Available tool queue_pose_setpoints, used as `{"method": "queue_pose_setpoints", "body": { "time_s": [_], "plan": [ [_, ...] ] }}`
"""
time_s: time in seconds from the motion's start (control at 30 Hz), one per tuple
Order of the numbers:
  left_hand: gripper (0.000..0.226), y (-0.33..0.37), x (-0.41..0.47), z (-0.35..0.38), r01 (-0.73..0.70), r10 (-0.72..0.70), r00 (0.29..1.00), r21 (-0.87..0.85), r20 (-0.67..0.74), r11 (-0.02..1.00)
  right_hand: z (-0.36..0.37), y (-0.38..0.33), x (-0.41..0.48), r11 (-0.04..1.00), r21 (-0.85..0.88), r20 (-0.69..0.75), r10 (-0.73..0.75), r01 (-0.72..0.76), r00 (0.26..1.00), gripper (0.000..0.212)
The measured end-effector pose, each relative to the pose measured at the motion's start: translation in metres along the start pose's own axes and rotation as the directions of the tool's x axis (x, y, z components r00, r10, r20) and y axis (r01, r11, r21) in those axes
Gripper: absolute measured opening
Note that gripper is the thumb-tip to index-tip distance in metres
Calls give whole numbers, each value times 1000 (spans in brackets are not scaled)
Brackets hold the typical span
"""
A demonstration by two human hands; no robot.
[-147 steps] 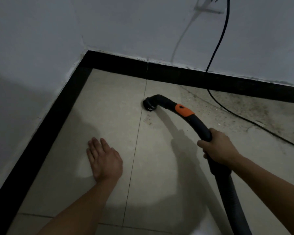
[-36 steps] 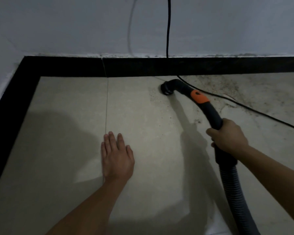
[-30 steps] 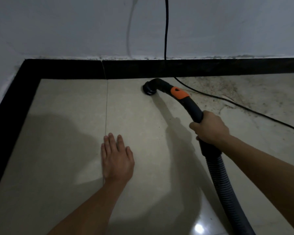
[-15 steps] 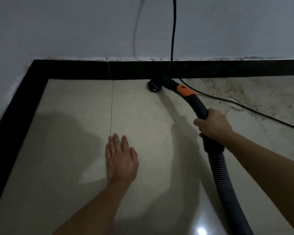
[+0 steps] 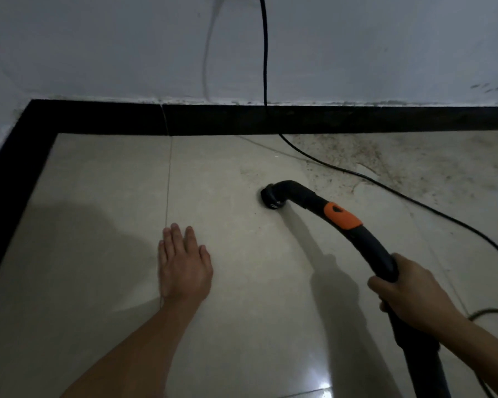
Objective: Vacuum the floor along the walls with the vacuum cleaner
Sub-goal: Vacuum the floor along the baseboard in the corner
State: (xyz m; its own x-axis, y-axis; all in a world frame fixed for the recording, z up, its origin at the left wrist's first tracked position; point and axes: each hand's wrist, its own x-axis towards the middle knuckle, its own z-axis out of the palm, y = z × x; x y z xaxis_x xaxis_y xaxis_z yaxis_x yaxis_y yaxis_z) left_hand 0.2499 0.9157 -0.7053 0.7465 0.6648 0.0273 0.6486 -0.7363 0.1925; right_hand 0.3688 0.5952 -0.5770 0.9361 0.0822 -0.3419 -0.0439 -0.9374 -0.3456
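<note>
A glossy black skirting board (image 5: 357, 119) ran along the foot of the pale wall (image 5: 98, 53), turning at the far left corner of the floor (image 5: 98, 196). A thin black cable (image 5: 265, 53) hung down over it and trailed right across the floor, beside a patch of brownish grit (image 5: 414, 162) near the far edge.

The floor (image 5: 98, 196) is pale glossy tile with a thin grout line (image 5: 168, 179), edged by black skirting (image 5: 328, 119). The left grip (image 5: 184, 268) lies palm-down on it, fingers straight, beside that line. The open end of the vacuum hose handle (image 5: 272, 196) touches the tile further right. A black cord (image 5: 414, 199) trails through gritty dirt (image 5: 385, 159) at the far right.
</note>
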Motion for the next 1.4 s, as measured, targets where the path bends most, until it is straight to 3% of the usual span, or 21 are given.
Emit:
{"method": "queue_pose_setpoints", "body": {
  "time_s": [0.17, 0.33, 0.43, 0.53, 0.67, 0.8, 0.97, 1.1, 1.27, 1.4],
  "plan": [
    [60, 0, 0, 2, 0, 0, 1000, -11, -16, 1000, 13, -33, 32, 998, 62, -43, 36, -33, 998, 25],
    [58, 0, 0, 3, 1, -2, 1000, -30, -14, 1000, 26, -79, 58, 985, 164, 54, -61, 52, 997, 22],
    [57, -1, 1, 3, -2, 1, 1000, -30, -23, 1000, 26, -86, 62, 987, 103, 73, -132, 124, 989, 19],
    [57, -3, 1, 4, -3, 2, 1000, -31, -25, 1000, 13, -66, 53, 991, 22, 98, -135, 133, 986, 20],
    [58, -3, 2, 5, -9, 8, 1000, -24, -28, 1000, -9, -21, 26, 999, -7, 10, -54, 54, 999, 20],
    [58, -3, 0, 4, -16, 16, 1000, -27, -22, 1000, -11, 4, -12, 988, -86, 151, -116, 129, 982, 22],
    [57, -3, -1, 1, -28, 26, 999, -56, -30, 998, -25, 26, -29, 999, -20, 30, -28, 28, 999, 20],
    [57, -1, -4, -4, -21, 20, 1000, -65, -15, 998, -19, 38, -48, 997, -78, 147, 0, 11, 989, 19],
    [56, 0, -4, -5, -23, 20, 999, -76, -33, 997, -16, 45, -51, 998, 53, 109, 40, -46, 993, 17],
    [56, -1, -3, -5, -34, 31, 999, -66, -41, 997, -30, 72, -58, 990, 116, 185, 55, -78, 981, 16]
  ]
}}
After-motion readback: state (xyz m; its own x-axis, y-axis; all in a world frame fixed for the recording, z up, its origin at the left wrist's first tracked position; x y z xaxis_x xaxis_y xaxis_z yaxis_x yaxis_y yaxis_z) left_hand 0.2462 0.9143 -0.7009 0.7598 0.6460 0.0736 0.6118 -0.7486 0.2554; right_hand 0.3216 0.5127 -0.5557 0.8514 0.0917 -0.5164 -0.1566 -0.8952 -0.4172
